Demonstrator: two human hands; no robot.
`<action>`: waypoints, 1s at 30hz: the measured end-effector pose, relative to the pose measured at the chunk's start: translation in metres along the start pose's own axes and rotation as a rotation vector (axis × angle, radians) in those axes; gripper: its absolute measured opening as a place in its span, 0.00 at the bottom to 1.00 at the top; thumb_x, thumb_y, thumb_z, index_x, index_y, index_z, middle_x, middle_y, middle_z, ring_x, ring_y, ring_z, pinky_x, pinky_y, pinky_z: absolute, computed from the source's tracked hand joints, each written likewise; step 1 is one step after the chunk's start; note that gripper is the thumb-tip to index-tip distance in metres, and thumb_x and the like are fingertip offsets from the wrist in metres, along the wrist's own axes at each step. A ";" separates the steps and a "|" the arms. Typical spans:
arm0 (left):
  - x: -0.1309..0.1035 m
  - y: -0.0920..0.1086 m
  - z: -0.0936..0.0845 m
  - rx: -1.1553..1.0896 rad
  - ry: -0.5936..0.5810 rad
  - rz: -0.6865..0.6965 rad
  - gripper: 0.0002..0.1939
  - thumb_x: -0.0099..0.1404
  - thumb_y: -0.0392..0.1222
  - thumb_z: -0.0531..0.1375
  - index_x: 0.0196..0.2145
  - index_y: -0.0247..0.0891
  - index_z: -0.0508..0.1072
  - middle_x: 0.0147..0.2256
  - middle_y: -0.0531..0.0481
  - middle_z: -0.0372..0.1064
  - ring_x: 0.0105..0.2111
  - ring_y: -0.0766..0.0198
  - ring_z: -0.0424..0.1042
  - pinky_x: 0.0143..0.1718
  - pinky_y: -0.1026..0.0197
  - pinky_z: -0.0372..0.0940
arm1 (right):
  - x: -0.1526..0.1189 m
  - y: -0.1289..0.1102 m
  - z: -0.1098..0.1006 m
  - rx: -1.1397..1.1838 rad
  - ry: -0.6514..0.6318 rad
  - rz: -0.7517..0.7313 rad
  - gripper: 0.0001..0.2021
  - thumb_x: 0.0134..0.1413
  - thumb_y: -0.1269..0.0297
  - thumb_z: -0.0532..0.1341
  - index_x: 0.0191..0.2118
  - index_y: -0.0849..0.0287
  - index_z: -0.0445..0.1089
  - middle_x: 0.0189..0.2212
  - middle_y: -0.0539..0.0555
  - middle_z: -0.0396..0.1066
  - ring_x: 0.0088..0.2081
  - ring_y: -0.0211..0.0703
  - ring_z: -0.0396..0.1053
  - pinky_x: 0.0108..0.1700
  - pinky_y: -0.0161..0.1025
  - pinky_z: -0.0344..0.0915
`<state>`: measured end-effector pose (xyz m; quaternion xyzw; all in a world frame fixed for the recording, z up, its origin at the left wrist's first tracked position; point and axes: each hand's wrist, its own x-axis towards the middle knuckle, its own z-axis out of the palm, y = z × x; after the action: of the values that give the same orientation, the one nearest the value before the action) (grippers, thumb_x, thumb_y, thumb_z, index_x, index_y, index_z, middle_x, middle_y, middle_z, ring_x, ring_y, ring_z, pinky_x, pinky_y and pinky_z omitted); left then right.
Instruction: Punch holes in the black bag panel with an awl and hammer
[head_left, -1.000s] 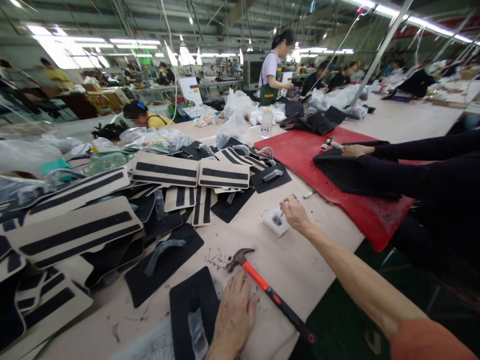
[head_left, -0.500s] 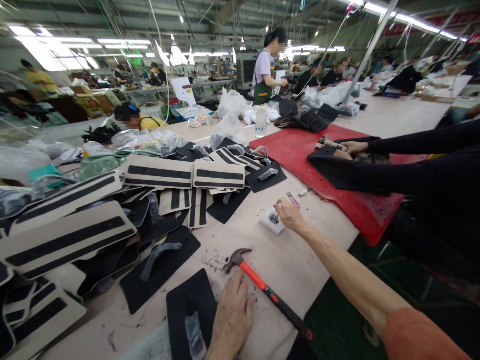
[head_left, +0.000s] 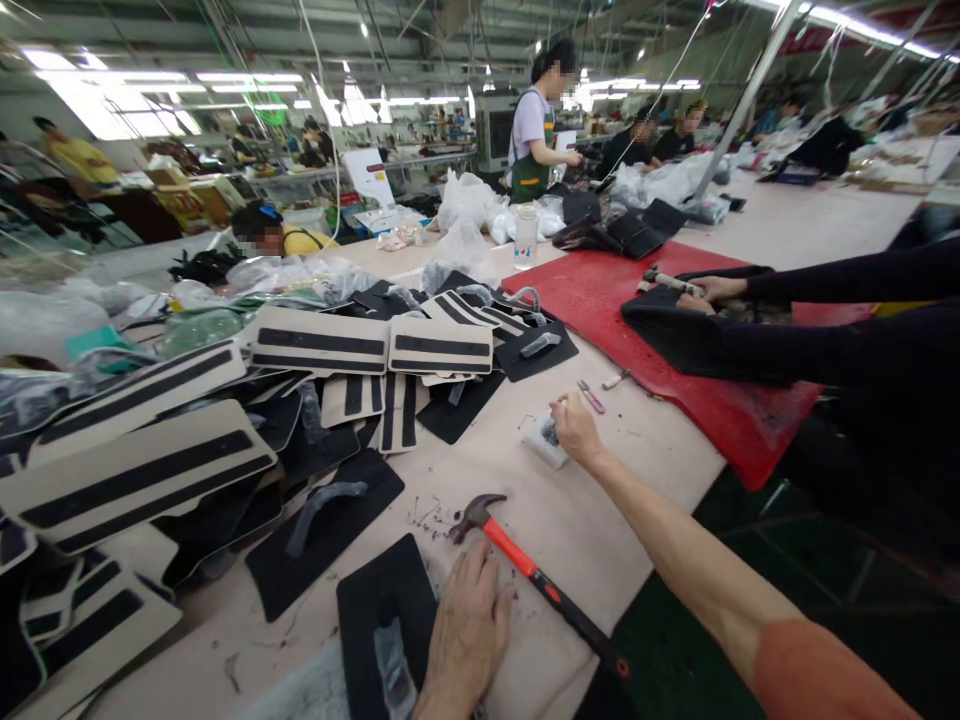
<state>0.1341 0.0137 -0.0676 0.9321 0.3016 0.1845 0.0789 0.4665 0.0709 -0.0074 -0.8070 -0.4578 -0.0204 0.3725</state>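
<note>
My left hand (head_left: 469,622) lies flat on the table with its fingers stretched out. Its edge is against a black panel (head_left: 367,590) that has a plastic-wrapped handle (head_left: 394,665). Just right of that hand rests a claw hammer (head_left: 540,580) with a red and black handle, held by nobody. Farther forward, my right hand (head_left: 576,428) is at the edge of a small white box (head_left: 541,447) holding tiny dark pieces. Its fingers are bent and pinched together; whatever is between them is too small to make out. Small dark bits (head_left: 427,512) are scattered near the hammer head.
Black panels and beige striped panels (head_left: 322,340) are piled on the left. Pink-handled snips (head_left: 591,397) lie beyond my right hand. On a red mat (head_left: 592,300), a co-worker's hands (head_left: 709,293) hold a hammer over a black piece. A clear jar (head_left: 526,238) stands farther back.
The whole view has shifted slightly. Both hands, the hammer and the white box keep nearly the same places; my right hand's fingers have moved only a little at the box.
</note>
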 end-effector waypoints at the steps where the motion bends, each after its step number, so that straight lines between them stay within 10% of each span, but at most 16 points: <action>1: 0.000 0.000 0.000 -0.001 0.006 -0.001 0.17 0.65 0.37 0.57 0.52 0.39 0.69 0.58 0.40 0.66 0.57 0.48 0.68 0.54 0.43 0.71 | -0.001 0.001 0.000 -0.003 -0.004 0.002 0.13 0.66 0.58 0.49 0.40 0.60 0.65 0.29 0.57 0.71 0.32 0.48 0.70 0.36 0.39 0.59; 30: 0.004 0.000 0.000 -0.026 0.046 0.000 0.13 0.68 0.39 0.55 0.49 0.38 0.71 0.57 0.40 0.67 0.55 0.49 0.69 0.53 0.44 0.72 | -0.013 0.003 -0.019 0.017 -0.005 0.039 0.12 0.66 0.59 0.48 0.43 0.58 0.65 0.32 0.57 0.74 0.35 0.47 0.71 0.38 0.39 0.63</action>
<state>0.1372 0.0159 -0.0660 0.9264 0.3011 0.2097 0.0841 0.4665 0.0486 -0.0004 -0.8125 -0.4432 -0.0075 0.3787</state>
